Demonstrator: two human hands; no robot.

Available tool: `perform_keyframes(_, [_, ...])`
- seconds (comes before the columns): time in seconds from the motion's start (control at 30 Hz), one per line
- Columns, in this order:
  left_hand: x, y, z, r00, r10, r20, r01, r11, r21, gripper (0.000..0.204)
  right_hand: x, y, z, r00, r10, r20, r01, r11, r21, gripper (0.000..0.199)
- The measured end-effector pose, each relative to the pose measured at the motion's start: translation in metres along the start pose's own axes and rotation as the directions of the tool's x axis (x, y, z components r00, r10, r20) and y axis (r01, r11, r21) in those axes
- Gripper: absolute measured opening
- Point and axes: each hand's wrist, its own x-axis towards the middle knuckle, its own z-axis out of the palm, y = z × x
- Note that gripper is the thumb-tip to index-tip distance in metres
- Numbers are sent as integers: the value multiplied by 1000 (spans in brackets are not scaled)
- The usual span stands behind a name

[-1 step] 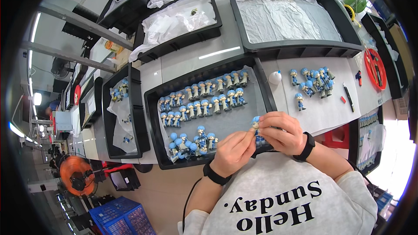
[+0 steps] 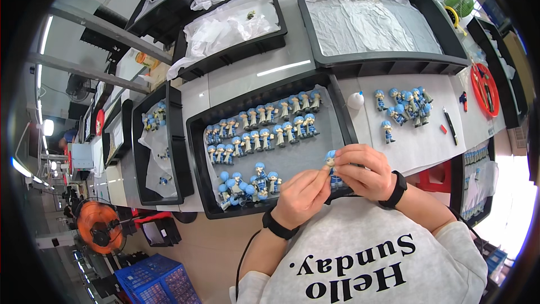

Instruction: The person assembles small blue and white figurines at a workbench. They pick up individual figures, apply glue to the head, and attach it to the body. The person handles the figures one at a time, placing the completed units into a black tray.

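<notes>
A small blue-haired figurine (image 2: 331,155) is held up between my two hands, over the near right corner of a black tray (image 2: 333,79). My right hand (image 2: 365,172) pinches it from the right, and fingers cover part of its body. My left hand (image 2: 301,196) is closed, its thumb and fingertips pressed together against the figurine's front; whether anything small is between them is hidden. In the tray on white paper, similar figurines (image 2: 262,139) lie in rows at the back, and a loose pile of them (image 2: 239,190) sits near the front left.
Right of the tray, more figurines (image 2: 410,104) stand and lie on white paper, near a white bottle (image 2: 355,100), a black pen (image 2: 450,126) and a red round dish (image 2: 485,90) with tools. Black paper-lined trays (image 2: 388,63) stand behind; another tray (image 2: 184,152) is at left.
</notes>
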Motion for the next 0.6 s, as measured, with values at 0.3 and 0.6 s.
perform_keyframes(0.3, [-2, -1, 0, 1000, 3, 6, -2, 1000, -8, 23, 1, 0, 0, 1000, -3, 6, 3, 1000, 8, 24])
perform_keyframes(0.6, [-2, -1, 0, 1000, -5, 1, 5, 1000, -15, 23, -1, 1, 0, 999, 41, 24, -42, 998, 46, 27])
